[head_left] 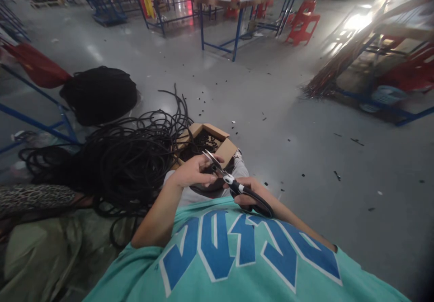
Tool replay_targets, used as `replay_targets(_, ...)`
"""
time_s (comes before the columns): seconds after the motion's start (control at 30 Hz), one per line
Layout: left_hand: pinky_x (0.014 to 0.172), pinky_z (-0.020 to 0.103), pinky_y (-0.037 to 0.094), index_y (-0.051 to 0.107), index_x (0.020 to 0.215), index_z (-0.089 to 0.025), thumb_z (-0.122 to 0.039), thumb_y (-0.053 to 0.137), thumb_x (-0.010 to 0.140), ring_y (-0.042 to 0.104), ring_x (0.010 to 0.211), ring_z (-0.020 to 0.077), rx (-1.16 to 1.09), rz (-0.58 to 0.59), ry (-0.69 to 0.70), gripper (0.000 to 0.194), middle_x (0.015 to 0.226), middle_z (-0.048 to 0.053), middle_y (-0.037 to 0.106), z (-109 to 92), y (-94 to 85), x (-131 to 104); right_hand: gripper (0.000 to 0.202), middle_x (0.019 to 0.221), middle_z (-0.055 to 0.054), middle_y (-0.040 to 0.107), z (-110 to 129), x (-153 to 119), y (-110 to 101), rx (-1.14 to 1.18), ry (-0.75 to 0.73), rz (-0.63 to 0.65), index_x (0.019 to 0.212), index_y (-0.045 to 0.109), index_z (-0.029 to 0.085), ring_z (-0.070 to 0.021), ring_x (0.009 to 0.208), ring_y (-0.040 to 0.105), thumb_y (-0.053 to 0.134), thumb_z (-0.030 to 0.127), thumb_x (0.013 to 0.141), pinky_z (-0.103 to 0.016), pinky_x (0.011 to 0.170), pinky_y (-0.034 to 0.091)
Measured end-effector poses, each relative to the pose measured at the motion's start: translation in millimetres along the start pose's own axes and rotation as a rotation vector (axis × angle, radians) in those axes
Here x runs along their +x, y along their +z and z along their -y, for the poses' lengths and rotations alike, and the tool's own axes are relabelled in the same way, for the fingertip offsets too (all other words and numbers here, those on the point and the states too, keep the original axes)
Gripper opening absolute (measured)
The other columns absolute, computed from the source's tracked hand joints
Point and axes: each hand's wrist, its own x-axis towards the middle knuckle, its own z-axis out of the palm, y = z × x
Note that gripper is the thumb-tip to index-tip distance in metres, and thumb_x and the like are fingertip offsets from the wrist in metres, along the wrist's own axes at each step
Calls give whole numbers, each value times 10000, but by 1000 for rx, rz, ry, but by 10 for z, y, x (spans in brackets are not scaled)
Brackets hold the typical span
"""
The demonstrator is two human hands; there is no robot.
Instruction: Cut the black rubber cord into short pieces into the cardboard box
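Observation:
My right hand [249, 191] is wrapped round the black handles of a pair of scissors [228, 178] with a white pivot. The metal blades point up and to the left and look parted. Beside the blades, my left hand [195, 171] is closed, with a short dark end of black tube [214, 169] showing between thumb and fingers. An open cardboard box [226, 152] stands just beyond my hands, with small black cut pieces [206, 140] inside. To the left lies a large tangled heap of black tube [132, 157], partly reaching over the box's edge.
A black bundle [100, 95] sits beyond the heap, beside a blue metal frame [64, 123]. Small black scraps [266, 184] are scattered over the grey floor. Work tables [233, 3] and red stools [303, 24] stand farther back. At right, long thin strands [325, 78] hang from a table.

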Motion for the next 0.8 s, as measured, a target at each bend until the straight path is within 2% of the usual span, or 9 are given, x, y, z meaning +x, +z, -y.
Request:
replay_targets(0.2,415,181,360,501,1074,-126,-160,630,618,487,464,57,-24,-201,71,475,806,86,641,-26,-83,-51,439,394,75,406,50,-23,-11,39,31,-61,956,585,109,-53,330,342,665,345,594,-187,341,243)
replay_targets(0.33,395,180,324,497,1038,-117,-113,612,596,446,412,34,-73,-395,151,457,788,71,633,-17,-257,73,468,380,70,425,31,-31,-85,59,15,-103,1005,558,84,-60,332,362,641,339,621,-191,348,261)
replay_targets(0.4,392,181,313,489,1032,-109,-105,608,585,446,404,38,-103,-468,187,462,752,59,626,0,-436,236,479,382,73,428,-11,-46,-121,52,28,-117,1016,548,83,-58,333,365,646,330,617,-189,351,266)
replay_targets(0.5,402,182,310,449,1104,-118,-89,598,582,461,418,51,-121,-502,207,544,703,35,608,31,-809,615,482,384,73,436,-108,-77,-161,35,53,-142,1024,539,82,-60,329,372,644,329,623,-187,350,265)
replay_targets(0.57,429,178,325,335,1228,-188,-78,582,609,462,424,50,-100,-618,249,676,647,-21,570,51,-1069,912,475,384,76,437,-175,-103,-180,26,68,-165,1029,534,87,-60,329,371,635,329,633,-186,352,265)
replay_targets(0.63,448,171,331,208,1293,-243,-67,582,625,454,425,45,-69,-710,235,786,594,-64,513,75,-1276,1180,481,378,82,432,-227,-134,-195,17,84,-178,1039,527,88,-59,328,364,631,325,633,-185,354,268)
replay_targets(0.7,439,165,317,153,1298,-251,-42,580,613,438,419,43,-45,-760,167,834,595,-75,485,112,-1393,1368,490,373,86,432,-261,-167,-210,11,95,-196,1048,520,85,-60,328,365,632,313,628,-185,357,271)
replay_targets(0.8,398,144,271,241,1213,-248,13,546,548,393,406,28,-95,-807,55,776,634,-78,461,205,-1395,1460,487,377,84,444,-292,-204,-236,24,98,-227,1050,516,83,-62,327,374,626,302,629,-187,362,278)
